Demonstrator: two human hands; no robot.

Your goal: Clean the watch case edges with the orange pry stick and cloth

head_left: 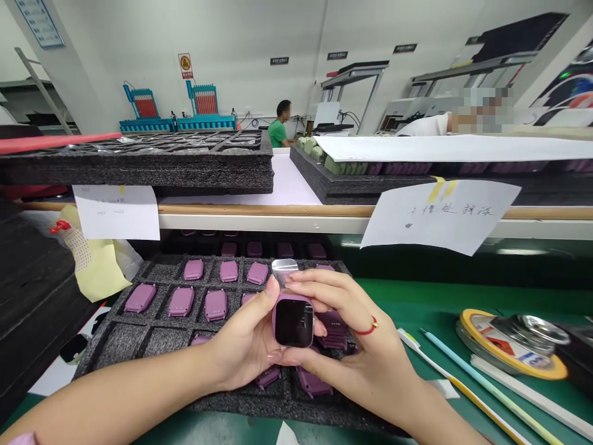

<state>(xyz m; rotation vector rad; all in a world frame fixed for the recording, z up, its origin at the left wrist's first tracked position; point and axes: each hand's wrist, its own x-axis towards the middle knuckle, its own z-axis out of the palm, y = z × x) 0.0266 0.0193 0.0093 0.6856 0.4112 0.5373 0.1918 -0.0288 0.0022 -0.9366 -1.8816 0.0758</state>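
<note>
A purple smartwatch body (293, 322) with a black screen faces me, held over the foam tray. My left hand (245, 337) cups it from the left, thumb up along its upper left edge. My right hand (356, 334), with a red string on the wrist, grips it from the right, thumb at the bottom edge and fingers over the top right. A shiny transparent film (285, 267) sticks up above the watch between my left thumb and right fingertips; which hand pinches it is hard to tell. Beneath, the black foam tray (162, 343) holds several purple watch bodies (181, 301).
Right of the tray lie a toothbrush (456, 380), a light blue stick (482, 374) and a tape roll (509, 343) on the green mat. A shelf (278, 222) crosses ahead, bearing foam trays and paper notes (440, 213). Two people sit farther back.
</note>
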